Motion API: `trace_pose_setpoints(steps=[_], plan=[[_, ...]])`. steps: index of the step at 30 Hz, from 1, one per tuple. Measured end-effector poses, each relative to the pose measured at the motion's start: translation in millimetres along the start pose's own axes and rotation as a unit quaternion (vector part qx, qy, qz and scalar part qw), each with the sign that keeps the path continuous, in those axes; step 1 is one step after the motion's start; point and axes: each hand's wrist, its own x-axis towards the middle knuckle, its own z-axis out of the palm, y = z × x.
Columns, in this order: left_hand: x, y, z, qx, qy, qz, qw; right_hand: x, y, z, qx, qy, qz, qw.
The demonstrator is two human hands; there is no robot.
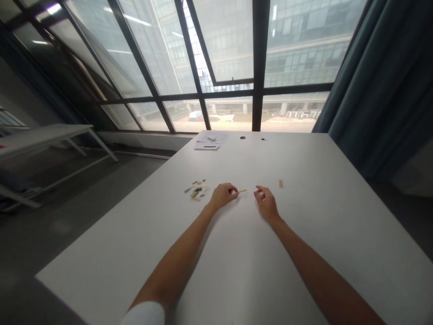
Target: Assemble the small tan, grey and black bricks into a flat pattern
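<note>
Between thumb and fingertips, my left hand pinches a thin, pale yellow strip that points to the right. My right hand is a short way to the right of the strip's tip, its fingers apart and curved, with nothing seen in them. Left of my left hand lies a loose pile of small pieces in yellow, grey, black and tan; they look like toy building parts, too small to name surely. A flat tan piece lies alone on the table, beyond and right of my right hand.
The white table stretches toward large windows. Papers with a dark pen-like item lie at its far left, near a round dark disc and a small dark item. Another table stands at left; a blue curtain hangs at right.
</note>
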Motion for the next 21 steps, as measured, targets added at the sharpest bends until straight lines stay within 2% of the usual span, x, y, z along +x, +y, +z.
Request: trace_pose_setpoints(steps=[3, 6, 13, 18, 21], plan=[[8.1, 7.8, 28.4, -0.046, -0.028, 0.015, 0.998, 3.1, 4.6, -5.2, -0.014, 0.037, -0.009, 0.999], [4.9, 9.3, 43.5, -0.074, -0.021, 0.027, 0.997, 4.3, 4.8, -9.4, -0.030, 0.039, -0.005, 0.999], [-8.0, -0.8, 41.6, -0.115, -0.001, 0.054, 0.992, -1.0, -11.6, -13.5, -0.107, -0.093, 0.057, 0.988], [-7.8, -2.7, 40.8, -0.150, 0.009, 0.061, 0.987, -1.6, -7.4, -13.4, -0.003, -0.094, 0.027, 0.995], [-8.1, -2.9, 41.8, -0.160, -0.003, 0.071, 0.985, -1.8, -3.4, -11.6, 0.001, -0.096, 0.007, 0.995]])
